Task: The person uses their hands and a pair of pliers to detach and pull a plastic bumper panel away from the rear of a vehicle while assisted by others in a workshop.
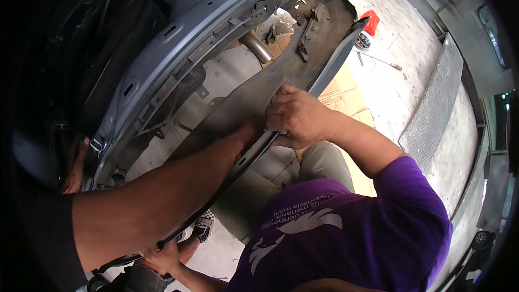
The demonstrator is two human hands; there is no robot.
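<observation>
In front of me is a large bumper cover (259,83) with its dark inner side turned up, apart from the grey car body (158,52) along much of its length. My right hand (298,117) has its fingers wrapped over the near edge, thumb underneath. At the lower left, my left hand (160,256) holds the same edge farther along. A co-worker's bare arm (162,200), in a black sleeve, reaches across from the left. That hand is dim and partly hidden, close beside my right hand on the inner side.
A metal pipe (256,47) shows through the gap. On the floor are cardboard (350,93), a screwdriver (395,66), a red item (371,22) and a round part (363,40). A patterned sheet (434,101) lies right. A co-worker's shoe (204,225) is below the panel.
</observation>
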